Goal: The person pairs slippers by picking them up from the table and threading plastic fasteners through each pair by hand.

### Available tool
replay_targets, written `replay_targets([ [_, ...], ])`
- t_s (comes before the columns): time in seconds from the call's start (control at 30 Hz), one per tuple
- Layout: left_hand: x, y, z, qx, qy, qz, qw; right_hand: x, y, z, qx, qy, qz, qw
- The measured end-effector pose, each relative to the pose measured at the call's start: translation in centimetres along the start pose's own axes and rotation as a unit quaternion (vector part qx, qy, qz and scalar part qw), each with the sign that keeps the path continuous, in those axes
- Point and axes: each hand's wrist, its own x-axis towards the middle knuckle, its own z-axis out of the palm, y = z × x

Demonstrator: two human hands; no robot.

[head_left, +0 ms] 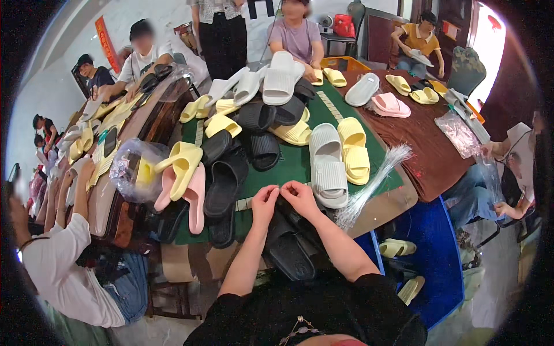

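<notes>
Close together at the near edge of the green mat [306, 222], my left hand [265, 203] and my right hand [298, 199] are both closed, fingertips pinched. Whatever they hold is too small to make out. Just below them lies a pair of black slippers [288, 251], partly hidden by my right hand. Right of my hands are a grey-white slipper [328, 164], a yellow pair [354, 150] and a bundle of thin clear strands [375, 184]. Black slippers [225, 179], a pink pair [196, 196] and a yellow pair [183, 164] lie to the left.
A heap of slippers topped by a grey-white one [279, 81] rises behind my hands. A blue bin [430, 277] holding slippers stands below right. Brown cloth [415, 138] covers the table at right, with pink slippers [391, 105]. Several people work around the tables.
</notes>
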Motion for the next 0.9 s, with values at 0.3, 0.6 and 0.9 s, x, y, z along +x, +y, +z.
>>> replay_targets([
  [0.3, 0.0, 0.1, -0.9, -0.048, 0.002, -0.018, 0.999, -0.1, -0.9, 0.4, 0.003, -0.001, -0.013, 1.0],
  [0.6, -0.3, -0.3, -1.3, -0.004, -0.015, -0.046, 0.999, -0.5, -1.2, 0.0, -0.054, -0.014, -0.049, 0.997],
  [0.9, -0.5, 0.2, -0.7, -0.001, -0.002, -0.022, 1.0, -0.5, -1.2, 0.4, -0.106, 0.022, -0.04, 0.993],
])
